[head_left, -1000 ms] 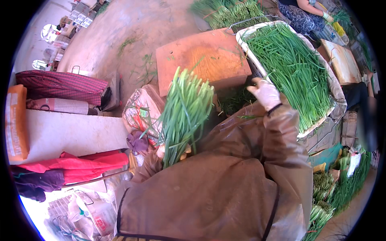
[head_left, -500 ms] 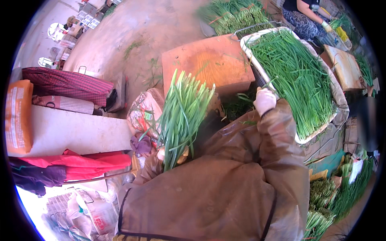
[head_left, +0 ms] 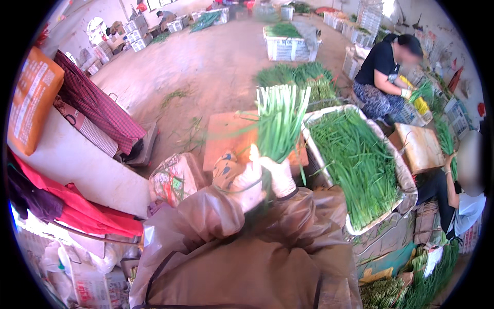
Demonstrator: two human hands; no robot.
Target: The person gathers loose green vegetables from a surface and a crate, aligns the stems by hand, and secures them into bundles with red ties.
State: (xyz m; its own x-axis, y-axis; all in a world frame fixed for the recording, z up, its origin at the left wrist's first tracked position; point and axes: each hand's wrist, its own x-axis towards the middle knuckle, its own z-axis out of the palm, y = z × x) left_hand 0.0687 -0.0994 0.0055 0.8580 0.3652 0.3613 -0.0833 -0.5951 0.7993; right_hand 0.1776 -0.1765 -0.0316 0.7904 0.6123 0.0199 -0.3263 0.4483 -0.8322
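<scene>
A bunch of garlic chives [head_left: 280, 126] stands upright in front of me, pale stem ends up, leaves down. My right hand [head_left: 279, 176], in a whitish glove, is closed around its lower part. Beside it my left hand [head_left: 246, 188], gloved too and partly blurred, presses against the bunch with one finger pointing up. The leaf ends between my forearms are mostly hidden. Behind the bunch lies an orange-brown wooden board [head_left: 218, 141]. To the right, a white crate [head_left: 355, 230] with a cloth-covered edge holds loose chives [head_left: 355, 165].
More chive bundles [head_left: 303, 77] lie on the floor beyond the board. A person [head_left: 383, 72] sits at the upper right handling greens; another person's arm [head_left: 452, 180] shows at the right edge. A padded seat [head_left: 175, 177] and a white ledge [head_left: 98, 175] stand left.
The bunch has moved from low left up to the middle, over the board. My right hand has left the crate's rim and joined my left at the bunch. The view has tilted up.
</scene>
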